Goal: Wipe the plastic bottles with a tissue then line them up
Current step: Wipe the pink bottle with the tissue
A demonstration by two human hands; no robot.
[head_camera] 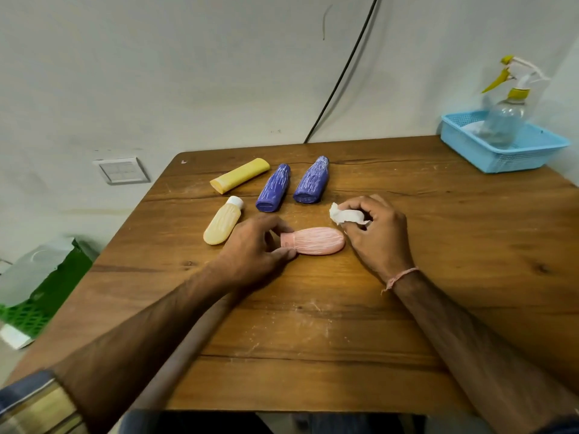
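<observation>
Pink bottle (316, 242): laid flat on the table (313, 339), white-streaked.
Left hand (253, 242): the neck is pinched between thumb and fingers, probably to stop rolling.
Right hand (379, 233): the tissue (346, 215) is bunched in curled fingers just past the pink bottle's base, seemingly readied for wiping.
Blue bottles (272, 189): left lying behind the pink bottle.
Unclear: the neck end is partly covered, and tissue contact cannot be told.

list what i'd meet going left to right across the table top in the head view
yellow bottle → purple bottle → second purple bottle → tissue → blue basket; the pale yellow bottle and pink bottle overlap these, so left out
</observation>
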